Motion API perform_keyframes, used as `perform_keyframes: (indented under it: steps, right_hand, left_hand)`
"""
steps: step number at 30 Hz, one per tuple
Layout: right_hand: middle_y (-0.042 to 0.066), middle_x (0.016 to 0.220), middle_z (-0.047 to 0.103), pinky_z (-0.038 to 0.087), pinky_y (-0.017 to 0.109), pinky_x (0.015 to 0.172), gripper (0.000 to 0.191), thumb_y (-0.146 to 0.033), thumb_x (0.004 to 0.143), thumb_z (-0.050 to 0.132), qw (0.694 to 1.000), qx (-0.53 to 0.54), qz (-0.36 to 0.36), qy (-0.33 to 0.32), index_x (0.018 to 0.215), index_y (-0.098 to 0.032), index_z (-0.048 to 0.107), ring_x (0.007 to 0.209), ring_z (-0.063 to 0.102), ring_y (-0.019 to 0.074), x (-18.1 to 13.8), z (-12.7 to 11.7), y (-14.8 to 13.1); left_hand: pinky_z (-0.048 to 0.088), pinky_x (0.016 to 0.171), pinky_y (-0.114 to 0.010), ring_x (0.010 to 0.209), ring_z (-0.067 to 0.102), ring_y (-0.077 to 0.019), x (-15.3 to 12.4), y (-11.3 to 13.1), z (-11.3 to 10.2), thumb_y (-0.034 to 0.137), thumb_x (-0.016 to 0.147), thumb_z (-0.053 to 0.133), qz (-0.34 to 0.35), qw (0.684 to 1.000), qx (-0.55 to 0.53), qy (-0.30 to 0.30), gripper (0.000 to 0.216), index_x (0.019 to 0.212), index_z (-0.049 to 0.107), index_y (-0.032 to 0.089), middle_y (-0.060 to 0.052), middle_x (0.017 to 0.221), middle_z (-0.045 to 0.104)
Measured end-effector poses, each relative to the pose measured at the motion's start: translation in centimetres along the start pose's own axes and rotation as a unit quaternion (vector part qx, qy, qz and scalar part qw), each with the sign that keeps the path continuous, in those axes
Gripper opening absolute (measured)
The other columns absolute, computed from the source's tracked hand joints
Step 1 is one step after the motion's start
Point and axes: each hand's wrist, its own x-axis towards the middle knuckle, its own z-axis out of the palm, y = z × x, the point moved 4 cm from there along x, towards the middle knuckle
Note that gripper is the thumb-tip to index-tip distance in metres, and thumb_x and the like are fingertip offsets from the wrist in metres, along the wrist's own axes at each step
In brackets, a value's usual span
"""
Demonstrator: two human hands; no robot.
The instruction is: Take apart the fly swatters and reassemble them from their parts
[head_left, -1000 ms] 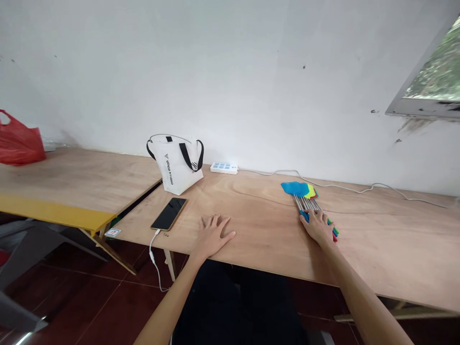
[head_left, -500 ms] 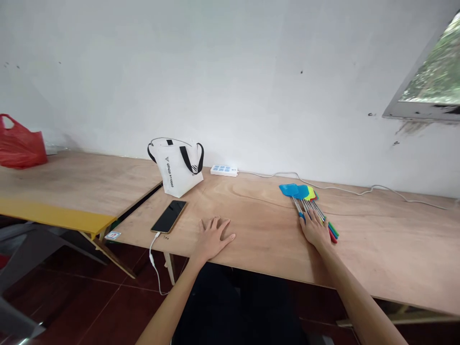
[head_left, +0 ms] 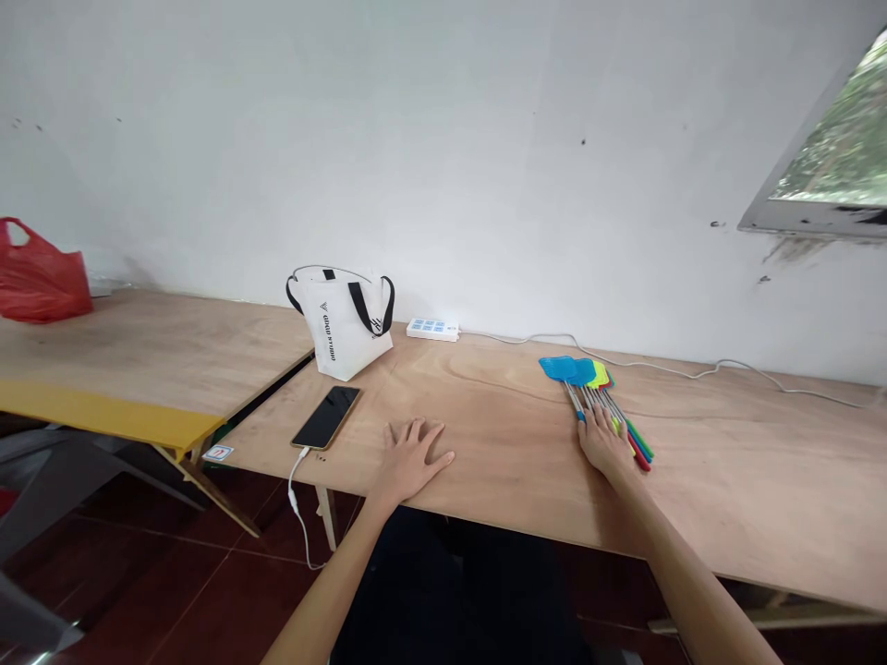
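Note:
My left hand (head_left: 408, 459) rests flat on the wooden table (head_left: 499, 462) near its front edge, fingers spread and nothing in it. To the right, a fanned bunch of fly swatters lies on the table. The blue swatter heads (head_left: 566, 369) are on the left, with a yellow head (head_left: 600, 374) and slivers of red and green beside them. Thin metal rods lead to coloured handles, green (head_left: 638, 440) at the right. My right hand (head_left: 604, 443) lies over the handles with its fingers stretched forward, covering most of the blue one; its fingertips touch the swatters.
Left of my left hand lies a black phone (head_left: 327, 417) on a white charging cable (head_left: 294, 499). A white bag (head_left: 346, 332) with black handles stands behind it. By the wall is a power strip (head_left: 433, 329) with its cord. A red plastic bag (head_left: 45, 282) sits on the neighbouring table.
My right hand has shifted slightly left over the handles, its fingers closer together, and more of the yellow handle shows. The left hand stays in place.

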Motion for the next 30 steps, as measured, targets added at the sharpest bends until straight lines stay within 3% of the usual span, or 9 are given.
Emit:
perform_keyframes:
  steps: [8,15,20,23,30]
  right_hand:
    - [0.018,0.165,0.028,0.02,0.054,0.12,0.06,-0.035,0.102,0.017,1.0,-0.006,-0.003,0.023,0.155,-0.014,0.036,0.151,0.027,0.0308,-0.1,-0.2,0.1]
    - [0.019,0.163,0.032,0.016,0.059,0.12,0.061,-0.024,0.1,0.016,0.999,-0.021,-0.024,0.012,0.157,-0.009,0.031,0.152,0.026,0.0286,-0.7,-2.2,-1.0]
    - [0.029,0.132,0.061,0.034,0.056,0.107,0.051,-0.016,0.093,0.033,0.999,-0.024,-0.026,-0.014,0.137,-0.004,0.057,0.13,0.052,0.0363,0.5,-3.7,-3.0]
    - [0.029,0.117,0.067,0.042,0.051,0.098,0.044,-0.015,0.089,0.041,0.999,-0.009,-0.014,-0.04,0.122,-0.006,0.068,0.123,0.056,0.0378,1.8,-3.8,-4.0]
    - [0.027,0.138,0.054,0.045,0.047,0.097,0.059,-0.024,0.089,0.047,0.996,0.042,0.038,-0.074,0.146,-0.01,0.047,0.128,0.054,0.0359,3.7,-4.0,-3.0]
  left_hand:
    - [0.003,0.121,-0.066,0.149,0.029,-0.0364,0.0,-0.1,0.2,0.078,0.095,0.03,0.007,1.0,0.007,0.006,0.073,0.151,0.045,0.033,-0.013,0.157,0.04]
    - [0.003,0.121,-0.066,0.149,0.028,-0.0375,0.1,-0.5,0.5,0.077,0.095,0.029,0.011,1.0,0.006,0.009,0.072,0.151,0.045,0.034,-0.011,0.158,0.039]
    - [0.005,0.12,-0.067,0.148,0.03,-0.0368,0.1,-0.4,0.3,0.077,0.095,0.028,0.008,1.0,0.016,0.013,0.073,0.151,0.046,0.033,-0.013,0.157,0.041]
    - [0.006,0.12,-0.068,0.148,0.031,-0.036,0.0,-0.3,0.2,0.076,0.096,0.029,0.008,1.0,0.025,0.009,0.072,0.151,0.046,0.033,-0.013,0.157,0.041]
    - [0.007,0.12,-0.068,0.149,0.029,-0.0359,0.0,-0.4,0.1,0.075,0.096,0.032,0.005,1.0,0.022,0.003,0.071,0.152,0.044,0.033,-0.012,0.157,0.042]
